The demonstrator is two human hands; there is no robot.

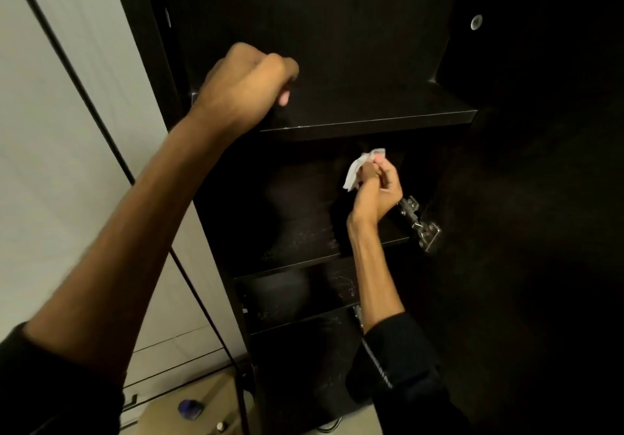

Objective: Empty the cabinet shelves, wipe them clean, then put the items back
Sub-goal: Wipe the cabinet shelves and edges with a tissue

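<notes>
A tall dark cabinet stands open with bare shelves. My left hand rests on the left end of the upper shelf, its fingers curled into a fist with nothing visible in it. My right hand is inside the compartment below, pinching a crumpled white tissue held up above the middle shelf. That shelf shows pale dusty smears. A lower shelf below it is smeared too.
The dark cabinet door hangs open on the right, with metal hinges beside my right wrist. A pale wall panel lies to the left. Small items sit on a tan surface at the bottom left.
</notes>
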